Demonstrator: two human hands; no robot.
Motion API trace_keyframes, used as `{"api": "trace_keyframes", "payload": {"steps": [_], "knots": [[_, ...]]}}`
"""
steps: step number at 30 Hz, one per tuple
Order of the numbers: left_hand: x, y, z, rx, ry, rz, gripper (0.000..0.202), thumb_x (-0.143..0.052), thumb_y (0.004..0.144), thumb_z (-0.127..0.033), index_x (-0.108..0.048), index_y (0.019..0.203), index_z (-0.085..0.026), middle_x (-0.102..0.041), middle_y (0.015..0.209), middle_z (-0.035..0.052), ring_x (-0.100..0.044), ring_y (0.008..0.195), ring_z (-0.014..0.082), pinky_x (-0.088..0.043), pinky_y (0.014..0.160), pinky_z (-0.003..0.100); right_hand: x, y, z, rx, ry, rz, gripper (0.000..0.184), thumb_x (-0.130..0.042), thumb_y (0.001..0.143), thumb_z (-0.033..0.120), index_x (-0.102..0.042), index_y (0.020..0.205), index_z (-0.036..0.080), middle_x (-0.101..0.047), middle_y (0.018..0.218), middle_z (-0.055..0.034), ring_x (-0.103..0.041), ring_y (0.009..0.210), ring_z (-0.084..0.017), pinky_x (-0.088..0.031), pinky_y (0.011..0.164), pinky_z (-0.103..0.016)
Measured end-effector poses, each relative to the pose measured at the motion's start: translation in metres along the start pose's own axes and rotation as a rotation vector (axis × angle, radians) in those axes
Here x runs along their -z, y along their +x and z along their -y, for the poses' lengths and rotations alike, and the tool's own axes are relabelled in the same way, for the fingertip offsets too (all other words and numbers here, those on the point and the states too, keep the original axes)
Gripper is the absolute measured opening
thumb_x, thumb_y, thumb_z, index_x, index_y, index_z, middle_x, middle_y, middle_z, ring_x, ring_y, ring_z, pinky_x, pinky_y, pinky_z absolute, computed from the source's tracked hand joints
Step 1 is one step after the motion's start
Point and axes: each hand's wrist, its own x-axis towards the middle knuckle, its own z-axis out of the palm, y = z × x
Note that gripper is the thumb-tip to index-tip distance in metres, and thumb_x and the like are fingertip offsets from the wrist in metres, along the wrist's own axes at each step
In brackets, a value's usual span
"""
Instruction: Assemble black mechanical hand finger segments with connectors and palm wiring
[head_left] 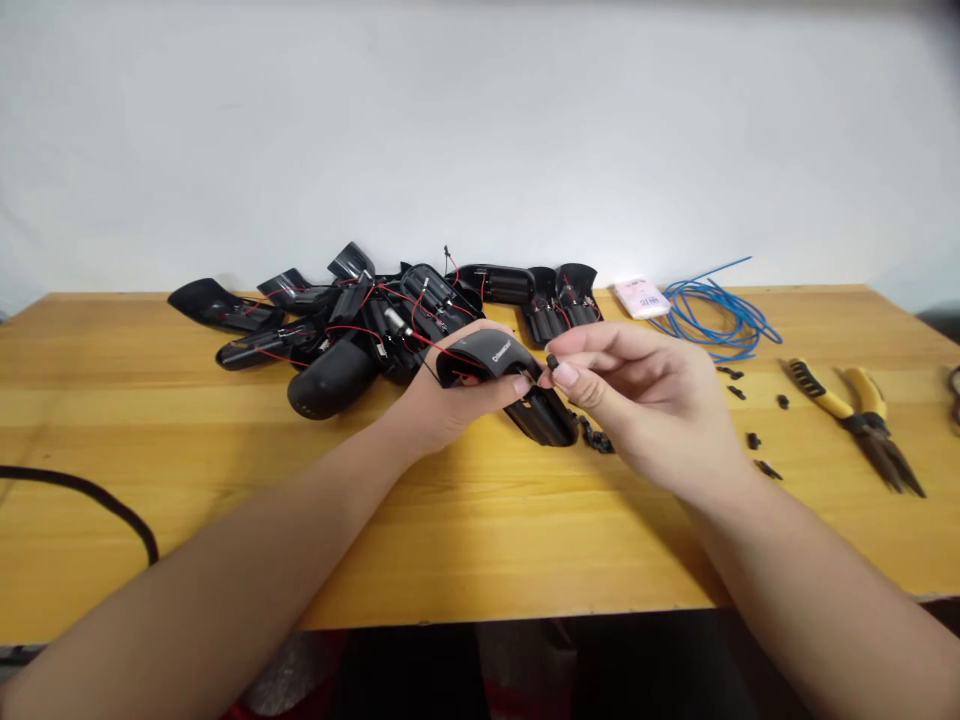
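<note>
My left hand [442, 400] is wrapped round a black plastic housing [480, 350] that has white lettering on its curved top and a battery-compartment-like lower part tilted down to the right. Between thumb and index finger, my right hand [645, 400] pinches a small black plastic part [553, 363] close to the housing's side. Whether that part touches the housing I cannot tell. Thin red wires come off the housing's left side. Behind my left hand lies a heap of similar black housings [337, 375] with red and black wires.
Small black parts [753, 440] lie scattered right of my right hand, and a few more [596, 437] under it. Yellow-handled pliers [862, 420] lie at the right. Coiled blue tubing [712, 315] and a white packet [642, 298] are at the back. A black cable [90, 488] crosses the left edge.
</note>
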Motion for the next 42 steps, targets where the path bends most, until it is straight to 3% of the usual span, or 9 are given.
{"api": "trace_keyframes", "payload": {"steps": [8,12,20,32,42], "knots": [[-0.006,-0.006,-0.024,-0.098,0.277,-0.073,0.03,-0.084,0.078,-0.023,-0.059,0.095,-0.019,-0.075,0.093,0.0027,-0.068,0.08,0.0127,-0.054,0.073,0.024,0.009,0.006,-0.008,-0.2,0.171,0.049,0.007,-0.087,0.085,0.026,-0.082,0.089,0.023,-0.08,0.086,-0.0014,-0.072,0.073,-0.007,-0.058,0.07,-0.014],[-0.006,-0.006,-0.024,-0.15,0.278,-0.053,0.031,-0.085,0.077,-0.02,-0.06,0.096,-0.019,-0.077,0.099,0.0041,-0.071,0.088,0.0139,-0.057,0.08,0.025,0.01,0.005,-0.011,-0.252,0.152,0.061,0.011,-0.086,0.085,0.032,-0.083,0.089,0.023,-0.08,0.089,-0.0031,-0.071,0.079,-0.008,-0.056,0.075,-0.018],[-0.005,-0.006,-0.025,-0.144,0.309,-0.017,0.03,-0.084,0.078,-0.022,-0.061,0.096,-0.019,-0.077,0.097,0.0046,-0.071,0.087,0.0145,-0.057,0.077,0.025,0.013,0.006,-0.017,-0.39,0.255,0.089,0.014,-0.09,0.08,0.036,-0.084,0.086,0.024,-0.08,0.09,-0.0026,-0.07,0.082,-0.01,-0.053,0.081,-0.022],[-0.002,-0.005,-0.023,-0.095,0.308,0.009,0.034,-0.087,0.075,-0.025,-0.061,0.096,-0.02,-0.075,0.09,0.003,-0.07,0.082,0.0152,-0.056,0.073,0.025,0.017,0.007,-0.02,-0.443,0.298,0.113,0.017,-0.092,0.078,0.034,-0.084,0.085,0.021,-0.081,0.09,-0.0062,-0.07,0.08,-0.01,-0.053,0.081,-0.022],[-0.001,-0.003,-0.021,-0.048,0.291,-0.01,0.033,-0.085,0.077,-0.027,-0.061,0.099,-0.02,-0.076,0.095,0.0044,-0.07,0.082,0.0158,-0.058,0.078,0.029,0.016,0.007,-0.02,-0.453,0.257,0.124,0.021,-0.09,0.08,0.039,-0.085,0.087,0.02,-0.08,0.088,-0.0068,-0.069,0.08,-0.011,-0.052,0.079,-0.023]]}}
